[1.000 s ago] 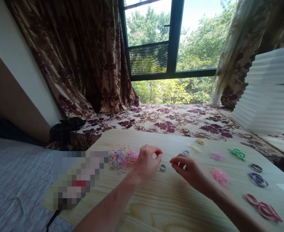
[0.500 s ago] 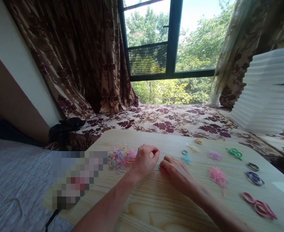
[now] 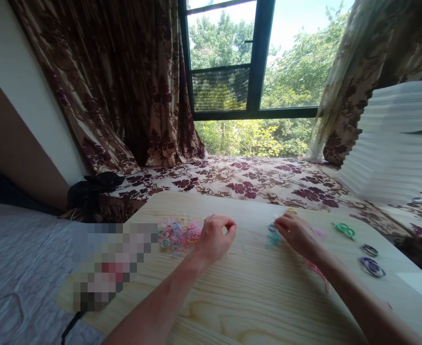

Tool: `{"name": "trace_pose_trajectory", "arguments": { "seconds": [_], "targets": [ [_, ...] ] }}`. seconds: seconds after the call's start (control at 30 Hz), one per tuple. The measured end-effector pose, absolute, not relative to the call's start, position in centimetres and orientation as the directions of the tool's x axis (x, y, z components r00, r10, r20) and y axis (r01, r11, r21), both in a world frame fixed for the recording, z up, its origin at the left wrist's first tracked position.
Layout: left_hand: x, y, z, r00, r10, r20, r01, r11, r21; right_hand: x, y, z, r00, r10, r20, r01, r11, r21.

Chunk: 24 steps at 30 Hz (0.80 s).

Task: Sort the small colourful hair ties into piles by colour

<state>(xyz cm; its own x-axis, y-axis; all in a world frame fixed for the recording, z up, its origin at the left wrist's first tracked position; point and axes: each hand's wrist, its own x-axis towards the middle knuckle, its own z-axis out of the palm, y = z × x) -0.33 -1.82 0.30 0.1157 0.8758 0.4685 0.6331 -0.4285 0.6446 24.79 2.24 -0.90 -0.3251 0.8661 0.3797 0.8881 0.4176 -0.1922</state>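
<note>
My left hand is closed, thumb and forefinger meeting in a loop, beside a mixed pile of small coloured hair ties; anything inside its fingers is hidden. Farther right, my right hand pinches at a blue-grey hair tie, just above a small heap of turquoise elastics. Behind the right hand a yellow hair tie shows in part. Pink elastics and a lilac heap are partly covered by the right hand and forearm. A few pale elastics lie between the hands.
Green hair ties, a dark one and purple ones lie on the right of the wooden table. A blurred patch covers something at the left edge. A white pleated object stands at the right, by the window.
My right hand has moved right and away from me, from beside the left hand to the turquoise heap. The blue-grey ring at its fingertips has left its former spot. My left hand stays put.
</note>
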Motion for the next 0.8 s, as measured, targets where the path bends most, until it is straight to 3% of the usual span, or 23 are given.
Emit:
{"name": "trace_pose_trajectory", "arguments": {
  "seconds": [0.27,0.47,0.8],
  "targets": [
    [-0.5,-1.7,0.2,0.137,0.893,0.429,0.654,-0.407,0.638,24.4,1.5,-0.1,-0.330,0.866,0.375,0.897,0.412,-0.162],
    [-0.7,-1.8,0.2,0.220,0.873,0.435,0.731,-0.443,0.519,23.0,0.0,0.7,-0.341,0.847,0.409,0.848,0.464,-0.254],
    [-0.5,-2.1,0.2,0.236,0.880,0.411,0.732,-0.439,0.521,24.6,1.3,-0.3,-0.205,0.873,0.442,0.869,0.370,-0.329]
  ]
}}
